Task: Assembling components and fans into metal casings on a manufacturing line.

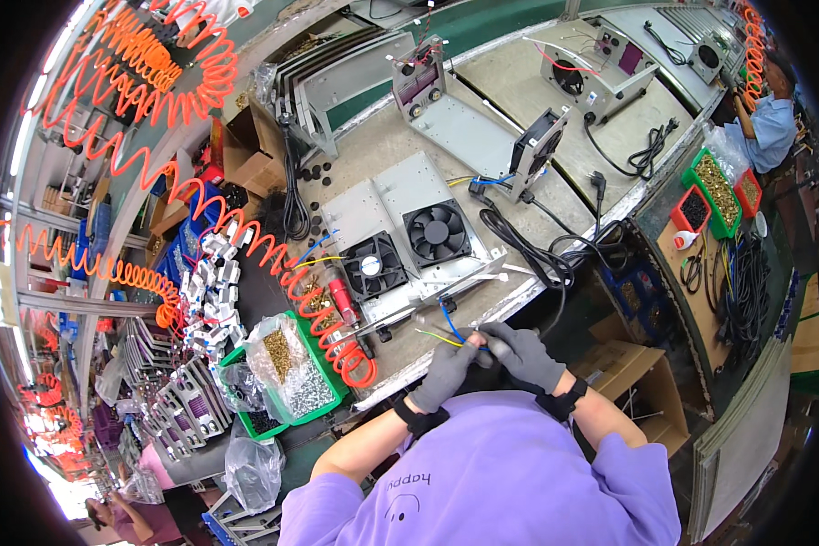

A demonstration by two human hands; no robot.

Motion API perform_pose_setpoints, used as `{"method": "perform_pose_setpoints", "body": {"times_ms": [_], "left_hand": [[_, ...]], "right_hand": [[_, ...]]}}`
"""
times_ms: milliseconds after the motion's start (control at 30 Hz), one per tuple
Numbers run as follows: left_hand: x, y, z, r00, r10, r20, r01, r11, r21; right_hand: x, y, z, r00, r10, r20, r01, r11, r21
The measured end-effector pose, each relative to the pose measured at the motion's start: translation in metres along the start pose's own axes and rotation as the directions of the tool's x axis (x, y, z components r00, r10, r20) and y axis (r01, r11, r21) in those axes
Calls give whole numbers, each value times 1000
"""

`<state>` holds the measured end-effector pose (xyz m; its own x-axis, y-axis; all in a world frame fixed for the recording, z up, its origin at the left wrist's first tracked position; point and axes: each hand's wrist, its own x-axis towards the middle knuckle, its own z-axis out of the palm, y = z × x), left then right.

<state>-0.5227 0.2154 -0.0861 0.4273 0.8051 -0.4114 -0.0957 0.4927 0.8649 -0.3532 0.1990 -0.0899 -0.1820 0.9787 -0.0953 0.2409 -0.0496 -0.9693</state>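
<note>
My left hand (pixel 446 371) and my right hand (pixel 526 355), both in grey gloves, meet just off the bench's front edge. Between their pinched fingers is the end of a power cord, its blue wire (pixel 450 320) and yellow-green wire (pixel 439 338) sticking out toward the bench. Beyond them lie grey metal housings side by side, one with a black fan (pixel 437 233), the other with a second fan (pixel 371 265) bearing a white round label. A red-bodied air screwdriver (pixel 343 300) rests left of the housings.
Orange coiled air hose (pixel 287 282) hangs over the left side. A green bin (pixel 337 387) holds bagged screws. Black cords (pixel 528 250) droop over the bench edge at right. An open cardboard box (pixel 646 382) stands below right. A co-worker (pixel 769 127) sits at far right.
</note>
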Motion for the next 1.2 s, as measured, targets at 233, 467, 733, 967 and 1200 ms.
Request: {"method": "perform_pose_setpoints", "body": {"times_ms": [233, 467, 733, 967, 1200], "left_hand": [[-6, -34, -26, 995, -76, -70, 58, 971, -231], [13, -53, -20, 975, -180, -127, 167, 980, -104], [20, -52, -30, 977, -213, -7, 202, 935, -291], [34, -67, -51, 959, -281, -49, 259, 931, -258], [48, -74, -54, 921, -338, -195, 286, 924, -253]], "right_hand": [[-29, 48, -8, 948, 96, 303, 68, 871, -487], [-19, 45, 44, 958, 221, 184, -164, 945, -283], [-18, 74, 60, 991, 126, -35, -129, 987, -97], [0, 76, 71, 964, 263, -28, -262, 964, 33], [15, 76, 89, 925, 366, -99, -375, 921, -103]]}}
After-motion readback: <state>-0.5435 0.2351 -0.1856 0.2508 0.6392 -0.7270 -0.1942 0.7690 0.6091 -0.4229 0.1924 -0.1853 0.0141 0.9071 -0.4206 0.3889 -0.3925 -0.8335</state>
